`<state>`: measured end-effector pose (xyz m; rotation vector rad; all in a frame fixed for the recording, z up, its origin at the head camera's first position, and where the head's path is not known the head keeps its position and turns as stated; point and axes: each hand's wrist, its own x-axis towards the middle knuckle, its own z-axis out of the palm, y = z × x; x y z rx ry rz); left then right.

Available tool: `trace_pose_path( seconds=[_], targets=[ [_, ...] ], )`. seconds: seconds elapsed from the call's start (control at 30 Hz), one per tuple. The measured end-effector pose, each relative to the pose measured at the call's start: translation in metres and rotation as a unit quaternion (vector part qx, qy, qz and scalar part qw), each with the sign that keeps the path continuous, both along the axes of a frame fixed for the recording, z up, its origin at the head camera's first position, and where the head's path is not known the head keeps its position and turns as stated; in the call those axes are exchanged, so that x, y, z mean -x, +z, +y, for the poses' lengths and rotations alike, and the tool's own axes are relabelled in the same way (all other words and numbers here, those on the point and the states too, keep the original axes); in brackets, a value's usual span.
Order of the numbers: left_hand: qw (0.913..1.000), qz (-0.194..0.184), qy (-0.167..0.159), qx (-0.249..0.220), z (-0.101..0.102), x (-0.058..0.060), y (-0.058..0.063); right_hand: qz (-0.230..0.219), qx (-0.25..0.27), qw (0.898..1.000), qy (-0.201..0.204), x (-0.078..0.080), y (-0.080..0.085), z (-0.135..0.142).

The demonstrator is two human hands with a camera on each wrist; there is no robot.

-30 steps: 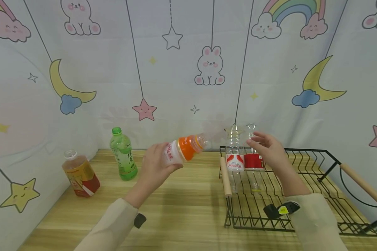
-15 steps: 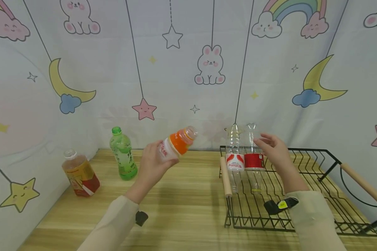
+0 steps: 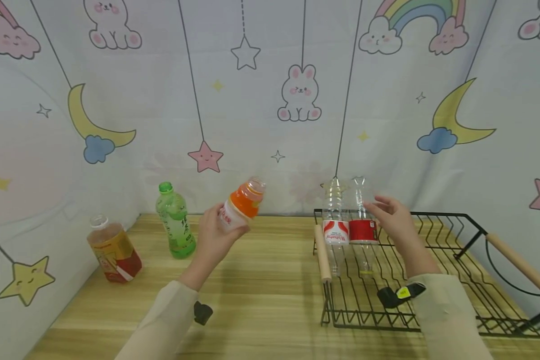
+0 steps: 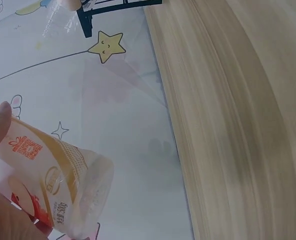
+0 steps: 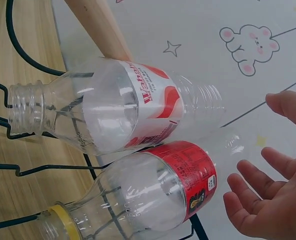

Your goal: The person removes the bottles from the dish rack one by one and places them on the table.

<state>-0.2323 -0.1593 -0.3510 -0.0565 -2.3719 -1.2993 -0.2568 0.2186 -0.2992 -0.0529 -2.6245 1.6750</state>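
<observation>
My left hand (image 3: pixel 213 240) grips a plastic drink bottle (image 3: pixel 242 204) with an orange and white label, uncapped and tilted with its mouth up to the right. In the left wrist view the bottle's white lower label (image 4: pixel 45 175) and clear base show, with thumb and fingers round it. My right hand (image 3: pixel 393 220) holds nothing, its fingers loosely bent beside the red-labelled clear bottle (image 3: pixel 363 231). That bottle stands neck down in the black wire rack (image 3: pixel 398 329), next to a clear bottle with a red and white label (image 3: pixel 336 232), also upside down.
A green bottle (image 3: pixel 176 222) and an amber bottle with a yellow and red label (image 3: pixel 114 252) stand upright at the left of the wooden table (image 3: pixel 252 310). The rack has wooden handles (image 3: pixel 323 255) at its sides. A patterned cloth (image 3: pixel 261 110) hangs behind.
My left hand has drawn the orange-labelled bottle leftward, away from the rack, and turned it more upright. My right hand has shifted slightly right, away from the red-labelled bottle.
</observation>
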Motion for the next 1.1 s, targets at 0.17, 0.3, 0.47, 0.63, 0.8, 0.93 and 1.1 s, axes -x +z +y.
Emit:
trace_pose_path(
  seconds=[0.17,0.3,0.47,0.63,0.8,0.93,1.1],
  targets=[
    [0.9997,-0.012,0.007,-0.021,-0.004,0.004,-0.007,-0.005,0.004,1.000,0.001,0.001,-0.002,0.002],
    [0.9988,-0.022,0.011,-0.042,-0.008,0.008,-0.013,-0.008,-0.002,1.000,0.003,0.003,-0.005,0.004],
    [0.9963,-0.035,0.008,-0.078,-0.013,0.012,-0.020,-0.015,-0.002,1.000,0.005,0.005,-0.008,0.005],
    [0.9946,-0.032,0.006,-0.099,-0.018,0.015,-0.025,-0.019,-0.006,1.000,0.003,0.004,-0.008,0.004],
    [0.9937,-0.024,0.014,-0.109,-0.023,0.018,-0.031,-0.026,-0.016,1.000,-0.003,0.004,-0.008,0.004],
    [0.9916,-0.038,0.024,-0.121,-0.028,0.020,-0.034,-0.032,-0.025,0.999,-0.005,0.005,-0.009,0.005],
    [0.9882,-0.057,0.030,-0.139,-0.031,0.022,-0.037,-0.044,-0.031,0.999,-0.011,0.006,-0.010,0.005]
  ],
)
